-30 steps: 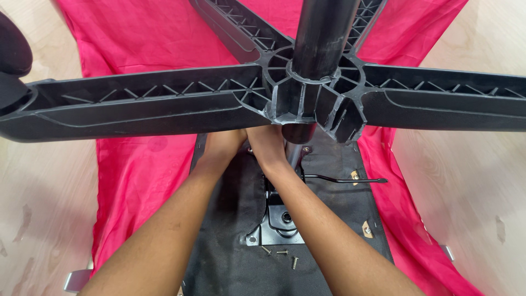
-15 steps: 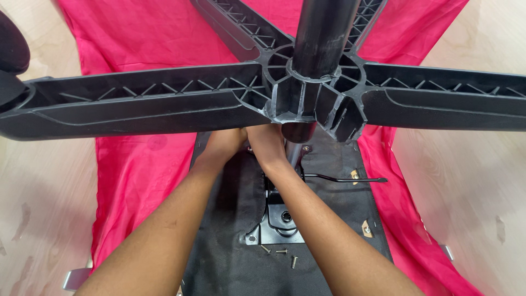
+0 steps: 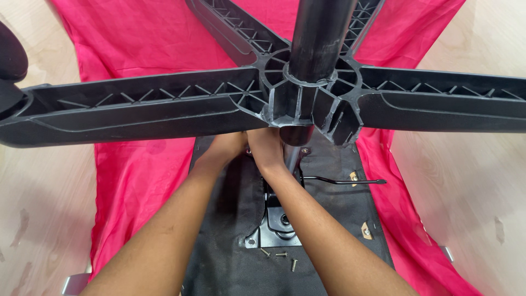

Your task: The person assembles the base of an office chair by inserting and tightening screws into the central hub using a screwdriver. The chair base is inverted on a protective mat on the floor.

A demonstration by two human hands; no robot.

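Head cam looking down: both hands tucked under the hub of a black star-shaped chair base [image 3: 307, 104], which sits upturned w/ its spokes fanning out left, right & away. Left hand [image 3: 227, 149] and right hand [image 3: 264, 147] are pressed together, touching, right beside the metal column [image 3: 293, 156] that drops from the hub to the seat. Fingers are hidden behind the hub & the spoke above them, so can't tell if they're spread, curled or gripping anything. Just below the wrists, betw. the forearms, there's the black metal mounting plate [image 3: 274, 227] bolted to the seat underside [image 3: 230, 219], dark fabric. A thin lever [image 3: 345, 181] sticks out to the right of the right hand, level w/ the wrist. Three loose screws [image 3: 280, 257] lie nearer the camera, well short of the fingers, past the plate edge. Red cloth [image 3: 137, 181] spreads under everything, over a pale wood floor [image 3: 44, 208]. A castor [image 3: 11, 60] shows at far left.
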